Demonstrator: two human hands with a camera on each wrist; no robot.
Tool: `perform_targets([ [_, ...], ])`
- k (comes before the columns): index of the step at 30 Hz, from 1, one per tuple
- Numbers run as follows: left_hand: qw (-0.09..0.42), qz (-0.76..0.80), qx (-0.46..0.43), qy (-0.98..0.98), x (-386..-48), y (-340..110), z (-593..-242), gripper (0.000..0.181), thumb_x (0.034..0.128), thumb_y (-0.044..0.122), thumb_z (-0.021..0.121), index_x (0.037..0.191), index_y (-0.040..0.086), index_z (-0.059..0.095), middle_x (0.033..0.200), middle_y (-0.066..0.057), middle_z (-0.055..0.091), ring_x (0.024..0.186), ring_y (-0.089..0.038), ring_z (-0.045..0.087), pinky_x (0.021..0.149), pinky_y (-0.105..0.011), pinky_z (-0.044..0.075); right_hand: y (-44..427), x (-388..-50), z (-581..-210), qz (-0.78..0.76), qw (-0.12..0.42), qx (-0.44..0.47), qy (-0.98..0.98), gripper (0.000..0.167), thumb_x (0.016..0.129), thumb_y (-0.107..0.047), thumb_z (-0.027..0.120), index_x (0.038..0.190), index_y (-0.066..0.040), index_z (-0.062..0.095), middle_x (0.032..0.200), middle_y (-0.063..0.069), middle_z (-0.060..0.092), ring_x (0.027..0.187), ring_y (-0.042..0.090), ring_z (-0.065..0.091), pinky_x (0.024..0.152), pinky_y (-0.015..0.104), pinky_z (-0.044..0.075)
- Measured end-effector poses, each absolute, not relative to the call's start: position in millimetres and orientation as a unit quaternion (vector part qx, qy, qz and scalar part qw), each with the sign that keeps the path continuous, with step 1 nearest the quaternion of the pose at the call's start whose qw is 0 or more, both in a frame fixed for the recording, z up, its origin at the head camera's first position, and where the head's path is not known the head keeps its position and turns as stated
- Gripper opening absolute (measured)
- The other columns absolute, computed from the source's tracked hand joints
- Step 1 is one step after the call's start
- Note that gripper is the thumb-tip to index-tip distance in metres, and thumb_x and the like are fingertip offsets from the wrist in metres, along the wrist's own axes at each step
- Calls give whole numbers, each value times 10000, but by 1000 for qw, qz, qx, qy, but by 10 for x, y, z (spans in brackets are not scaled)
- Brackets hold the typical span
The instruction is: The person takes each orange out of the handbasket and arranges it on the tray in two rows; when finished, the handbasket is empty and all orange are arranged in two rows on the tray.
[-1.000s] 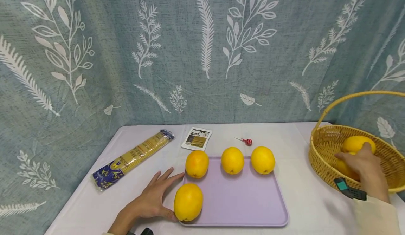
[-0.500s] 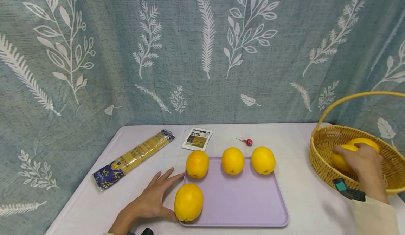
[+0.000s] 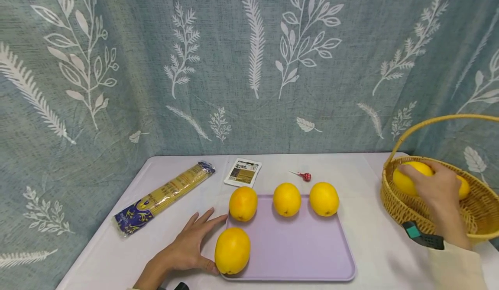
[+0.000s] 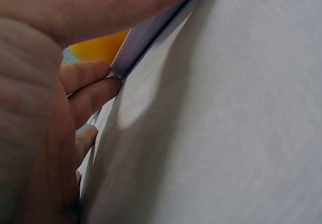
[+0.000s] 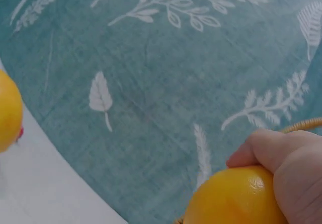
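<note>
Lilac tray (image 3: 300,246) edge meets the spread left grip (image 3: 191,246); across white cloth (image 3: 378,251), right grip (image 3: 441,187) clasps fruit (image 3: 407,179).

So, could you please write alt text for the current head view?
A person's right hand grips an orange at a wicker basket holding another orange, while the left hand touches a lilac tray bearing four oranges. A spaghetti packet, a sachet and a red lollipop lie nearby.

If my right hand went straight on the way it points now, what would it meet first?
Likely the far rim of the basket; if the right hand and the yellow fruit it grips are above that, then the curtain. Height is unclear.
</note>
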State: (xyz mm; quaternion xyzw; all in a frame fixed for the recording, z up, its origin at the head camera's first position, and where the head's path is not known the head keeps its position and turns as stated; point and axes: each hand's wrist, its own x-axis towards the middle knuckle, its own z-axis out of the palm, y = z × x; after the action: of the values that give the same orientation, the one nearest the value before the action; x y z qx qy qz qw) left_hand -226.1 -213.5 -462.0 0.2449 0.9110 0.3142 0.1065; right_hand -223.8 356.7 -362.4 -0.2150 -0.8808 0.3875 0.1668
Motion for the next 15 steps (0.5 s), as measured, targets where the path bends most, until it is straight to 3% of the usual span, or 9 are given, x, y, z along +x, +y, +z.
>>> perform_targets([
  [6,112,310,232,915,-2255,-2119,-4612,1193,491,653,892,1540,305,441,1658,-176,260,1533,-473,120,1202,-706,-12,3425,-2256,-3603,380,139,-146,-903,852,947,-603,586,1525,-2,409,1407,323,463,1069,422,476,695,383,423],
  [15,104,315,238,913,-2258,-2128,-4628,1201,476,630,910,1535,301,447,1653,-184,269,1530,-474,133,1205,-703,-3,3118,-2332,-3591,350,162,-46,-921,692,966,-535,607,1419,-18,522,1246,277,563,942,352,534,658,337,455],
])
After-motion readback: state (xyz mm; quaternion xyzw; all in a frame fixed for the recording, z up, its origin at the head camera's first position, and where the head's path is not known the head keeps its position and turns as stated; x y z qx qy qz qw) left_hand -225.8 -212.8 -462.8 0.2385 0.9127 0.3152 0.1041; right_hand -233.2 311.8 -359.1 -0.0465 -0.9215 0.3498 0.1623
